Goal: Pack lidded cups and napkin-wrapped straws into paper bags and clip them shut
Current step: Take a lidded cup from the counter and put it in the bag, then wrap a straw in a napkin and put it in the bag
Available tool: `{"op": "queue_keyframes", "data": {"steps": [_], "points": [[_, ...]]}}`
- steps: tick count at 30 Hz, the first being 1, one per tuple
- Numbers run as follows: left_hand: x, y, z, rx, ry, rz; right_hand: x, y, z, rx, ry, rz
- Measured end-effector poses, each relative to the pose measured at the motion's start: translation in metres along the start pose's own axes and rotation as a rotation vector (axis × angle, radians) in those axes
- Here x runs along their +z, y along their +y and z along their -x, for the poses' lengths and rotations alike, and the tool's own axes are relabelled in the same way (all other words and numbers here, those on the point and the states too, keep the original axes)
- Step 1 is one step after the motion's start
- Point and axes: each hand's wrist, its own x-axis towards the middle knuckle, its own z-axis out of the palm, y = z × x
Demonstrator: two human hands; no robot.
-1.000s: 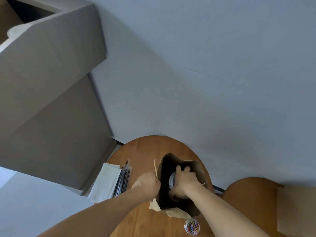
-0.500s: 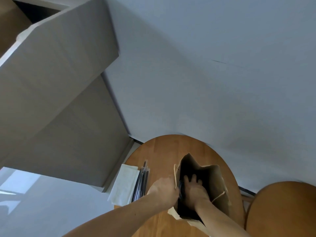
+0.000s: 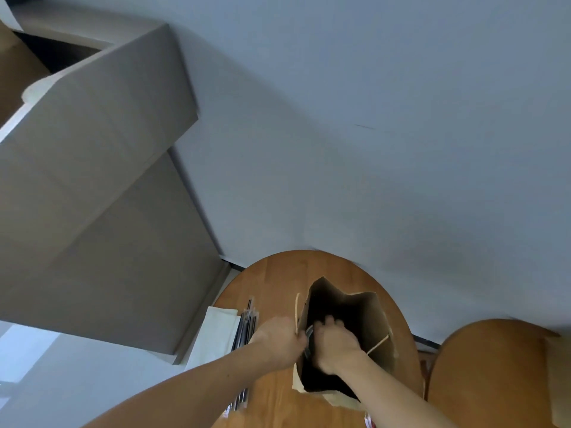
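An open brown paper bag [image 3: 372, 322] stands on a round wooden table [image 3: 272, 282]. My left hand [image 3: 279, 339] grips the bag's left rim by the paper handle. Inside the bag's mouth, my right hand [image 3: 335, 345] is curled over a lidded cup [image 3: 309, 338], of which only a dark edge shows. A stack of white napkins [image 3: 216, 333] lies at the table's left edge, with a bundle of dark wrapped straws [image 3: 245, 329] beside it. The bag's inside is dark and its bottom is hidden.
A grey cabinet [image 3: 92, 211] rises to the left of the table and a pale wall stands behind it. A second round wooden table [image 3: 485, 375] sits at the lower right, close to the first.
My right hand with the cup has sunk deeper into the bag. The left hand keeps its hold on the rim. The head camera shifted, so the clip jar is out of view.
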Motion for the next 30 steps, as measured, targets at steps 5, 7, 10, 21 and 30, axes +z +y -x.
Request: {"op": "queue_keyframes", "data": {"steps": [5,7,10,21,30], "points": [[-0.015,0.004,0.011,0.089,-0.117,0.034,-0.078,0.013,0.049,-0.133,0.046,-0.02],[-0.021,0.002,0.014,0.127,-0.161,-0.001,-0.106,0.02,0.061,-0.142,0.114,-0.026],[-0.03,-0.004,0.014,0.105,-0.206,-0.099,-0.133,0.026,0.069,-0.163,0.287,-0.118],[-0.104,-0.068,-0.001,0.052,0.087,-0.118,-0.141,-0.049,0.058,-0.174,0.46,-0.388],[-0.111,-0.152,-0.018,-0.02,0.117,-0.063,-0.049,-0.134,-0.014,-0.028,0.195,-0.701]]}}
